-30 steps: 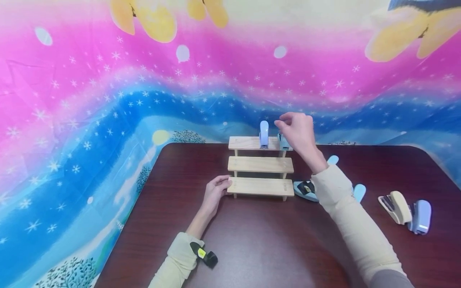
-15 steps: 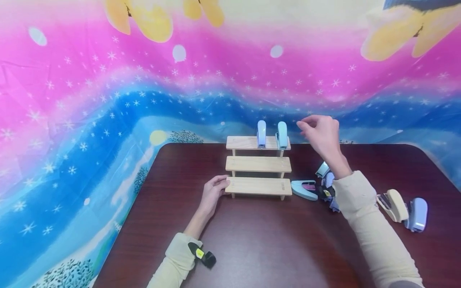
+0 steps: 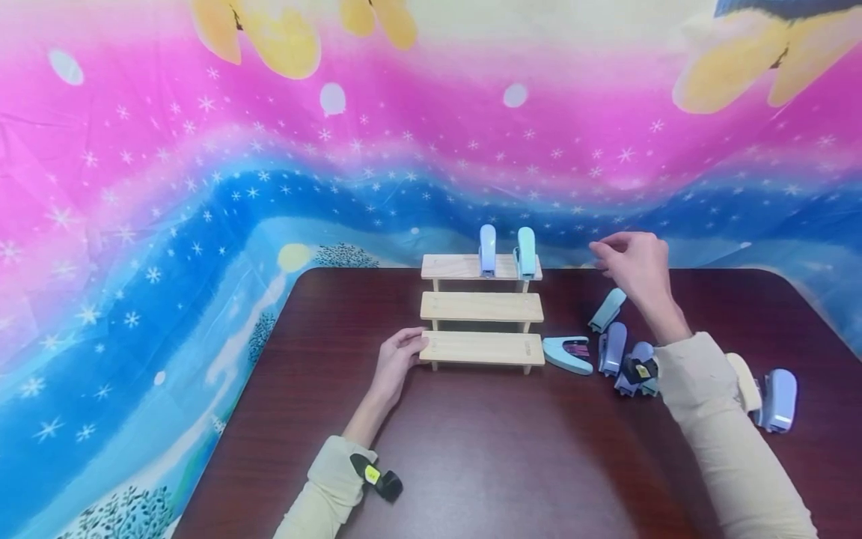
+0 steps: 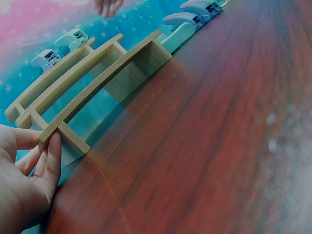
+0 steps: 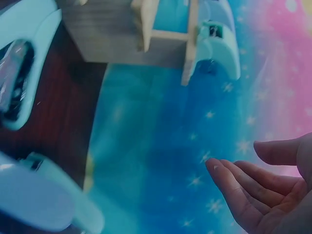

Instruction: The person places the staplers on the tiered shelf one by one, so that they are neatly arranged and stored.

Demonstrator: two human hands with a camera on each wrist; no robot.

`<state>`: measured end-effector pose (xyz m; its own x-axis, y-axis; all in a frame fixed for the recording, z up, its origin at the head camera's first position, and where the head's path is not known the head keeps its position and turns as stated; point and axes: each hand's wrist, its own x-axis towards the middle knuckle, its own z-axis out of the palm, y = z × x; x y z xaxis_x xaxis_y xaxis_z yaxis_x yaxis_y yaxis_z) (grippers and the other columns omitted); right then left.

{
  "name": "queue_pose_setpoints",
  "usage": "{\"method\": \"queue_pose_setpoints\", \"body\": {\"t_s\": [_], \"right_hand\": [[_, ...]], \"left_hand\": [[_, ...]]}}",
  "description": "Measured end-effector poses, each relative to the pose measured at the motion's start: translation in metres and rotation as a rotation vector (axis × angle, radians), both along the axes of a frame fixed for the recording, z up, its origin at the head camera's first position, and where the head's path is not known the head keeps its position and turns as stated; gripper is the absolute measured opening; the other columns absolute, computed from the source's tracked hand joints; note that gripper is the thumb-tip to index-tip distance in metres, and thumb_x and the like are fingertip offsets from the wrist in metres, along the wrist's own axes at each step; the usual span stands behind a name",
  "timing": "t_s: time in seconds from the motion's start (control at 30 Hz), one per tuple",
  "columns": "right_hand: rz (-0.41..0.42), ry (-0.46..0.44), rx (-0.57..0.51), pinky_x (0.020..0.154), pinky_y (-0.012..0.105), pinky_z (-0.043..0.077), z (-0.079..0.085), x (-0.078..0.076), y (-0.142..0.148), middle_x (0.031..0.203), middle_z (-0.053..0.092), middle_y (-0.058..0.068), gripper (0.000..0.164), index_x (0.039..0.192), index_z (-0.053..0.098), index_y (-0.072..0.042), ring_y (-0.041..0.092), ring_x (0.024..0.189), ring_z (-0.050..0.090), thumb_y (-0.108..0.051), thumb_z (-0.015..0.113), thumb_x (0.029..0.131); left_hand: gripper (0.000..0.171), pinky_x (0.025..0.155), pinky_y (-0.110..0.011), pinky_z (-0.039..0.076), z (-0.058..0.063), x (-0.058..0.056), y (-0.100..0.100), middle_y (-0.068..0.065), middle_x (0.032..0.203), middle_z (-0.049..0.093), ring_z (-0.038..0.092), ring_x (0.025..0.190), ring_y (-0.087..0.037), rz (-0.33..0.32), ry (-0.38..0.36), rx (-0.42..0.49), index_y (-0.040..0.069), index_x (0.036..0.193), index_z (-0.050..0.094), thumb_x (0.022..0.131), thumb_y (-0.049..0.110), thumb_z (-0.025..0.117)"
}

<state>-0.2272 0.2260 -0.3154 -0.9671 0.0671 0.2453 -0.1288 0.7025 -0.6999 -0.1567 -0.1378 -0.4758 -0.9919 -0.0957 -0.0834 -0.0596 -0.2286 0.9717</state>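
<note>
A three-tier wooden stand [image 3: 481,348] stands on the dark table. My left hand [image 3: 396,359] grips the left end of its lowest tier, with the thumb and fingers [image 4: 51,165] around the corner in the left wrist view. On the top tier a lavender stapler [image 3: 488,248] and a mint stapler [image 3: 526,251] stand side by side, toward the right end. Raised to the right of the stand, my right hand [image 3: 640,269] holds nothing. Its fingers are relaxed and apart from the thumb in the right wrist view, away from the mint stapler [image 5: 217,48].
Right of the stand lie a light-blue stapler [image 3: 566,356], a pale teal one [image 3: 607,310], a lavender one [image 3: 612,349] and several more, some behind the right wrist. Farther right are a cream stapler [image 3: 746,383] and a periwinkle one [image 3: 781,400]. A patterned cloth [image 3: 431,150] hangs behind.
My right hand has drawn back to the right from the top tier, empty, uncovering the mint stapler and staplers on the table. My left hand keeps its place on the stand.
</note>
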Motion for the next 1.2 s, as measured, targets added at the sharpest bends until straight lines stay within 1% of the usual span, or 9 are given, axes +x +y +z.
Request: {"method": "queue_pose_setpoints", "body": {"t_s": [0.1, 0.23, 0.3, 0.37, 0.47, 0.53, 0.7, 0.93, 1.2], "right_hand": [[-0.006, -0.017, -0.001, 0.057, 0.008, 0.047, -0.008, 0.0, 0.009, 0.11, 0.072, 0.03, 0.042, 0.124, 0.07, 0.007, 0.036, 0.088, 0.075, -0.029, 0.064, 0.104], [-0.027, -0.046, 0.036, 0.057, 0.017, 0.05, -0.024, -0.004, 0.022, 0.107, 0.072, 0.03, 0.041, 0.123, 0.07, 0.009, 0.032, 0.083, 0.075, -0.026, 0.065, 0.103], [-0.039, -0.07, 0.059, 0.063, 0.027, 0.054, -0.032, -0.006, 0.029, 0.109, 0.072, 0.031, 0.042, 0.123, 0.068, 0.01, 0.036, 0.088, 0.073, -0.027, 0.065, 0.103], [-0.04, -0.104, 0.072, 0.073, 0.042, 0.056, -0.04, -0.008, 0.036, 0.115, 0.068, 0.033, 0.046, 0.126, 0.065, 0.012, 0.044, 0.101, 0.068, -0.028, 0.063, 0.103], [-0.03, -0.173, 0.078, 0.087, 0.061, 0.052, -0.048, -0.01, 0.043, 0.125, 0.06, 0.039, 0.052, 0.13, 0.06, 0.016, 0.053, 0.113, 0.057, -0.03, 0.061, 0.105], [-0.017, -0.212, 0.08, 0.093, 0.066, 0.048, -0.052, -0.012, 0.046, 0.13, 0.055, 0.041, 0.054, 0.132, 0.057, 0.017, 0.056, 0.118, 0.052, -0.03, 0.06, 0.105], [-0.003, -0.24, 0.1, 0.095, 0.066, 0.047, -0.057, -0.014, 0.051, 0.13, 0.053, 0.042, 0.055, 0.133, 0.054, 0.018, 0.058, 0.117, 0.051, -0.028, 0.062, 0.104], [0.011, -0.297, 0.087, 0.088, 0.058, 0.055, -0.063, -0.015, 0.055, 0.125, 0.055, 0.045, 0.057, 0.134, 0.049, 0.022, 0.048, 0.098, 0.07, -0.023, 0.064, 0.102], [0.056, -0.386, 0.07, 0.091, 0.058, 0.055, -0.066, -0.016, 0.055, 0.131, 0.049, 0.049, 0.061, 0.136, 0.042, 0.027, 0.05, 0.105, 0.068, -0.019, 0.063, 0.102]], "left_hand": [[0.037, 0.069, -0.022, 0.055, 0.001, 0.0, 0.0, -0.009, 0.101, 0.073, 0.067, 0.08, -0.011, 0.005, -0.003, 0.001, -0.017, 0.127, 0.06, 0.094, -0.001, 0.066], [0.037, 0.068, -0.022, 0.055, 0.002, 0.001, 0.0, -0.008, 0.101, 0.073, 0.067, 0.08, -0.011, 0.004, -0.009, 0.004, -0.016, 0.127, 0.06, 0.094, -0.002, 0.066], [0.037, 0.068, -0.023, 0.055, 0.002, 0.001, 0.001, -0.007, 0.1, 0.073, 0.067, 0.08, -0.011, 0.003, -0.012, 0.001, -0.017, 0.127, 0.06, 0.094, -0.002, 0.066], [0.037, 0.068, -0.023, 0.055, 0.003, 0.001, 0.001, -0.006, 0.099, 0.073, 0.066, 0.08, -0.011, 0.004, -0.017, 0.0, -0.016, 0.127, 0.06, 0.094, -0.002, 0.066], [0.037, 0.069, -0.023, 0.055, 0.002, 0.001, 0.001, -0.006, 0.1, 0.073, 0.066, 0.08, -0.011, 0.005, -0.025, -0.005, -0.016, 0.128, 0.06, 0.094, -0.001, 0.066], [0.037, 0.069, -0.023, 0.055, 0.002, 0.0, 0.0, -0.007, 0.101, 0.073, 0.066, 0.081, -0.011, 0.007, -0.025, -0.006, -0.016, 0.127, 0.06, 0.094, -0.001, 0.066], [0.038, 0.068, -0.023, 0.055, 0.001, 0.001, 0.001, -0.009, 0.102, 0.073, 0.067, 0.081, -0.011, 0.006, -0.012, -0.007, -0.017, 0.128, 0.059, 0.094, -0.001, 0.067], [0.038, 0.068, -0.023, 0.055, 0.0, 0.001, 0.0, -0.005, 0.098, 0.073, 0.066, 0.079, -0.01, 0.004, -0.012, 0.0, -0.017, 0.128, 0.059, 0.094, -0.001, 0.067], [0.037, 0.068, -0.022, 0.054, 0.002, 0.001, 0.001, -0.004, 0.098, 0.073, 0.066, 0.08, -0.01, 0.009, -0.016, 0.001, -0.016, 0.127, 0.06, 0.094, -0.001, 0.067]]}}
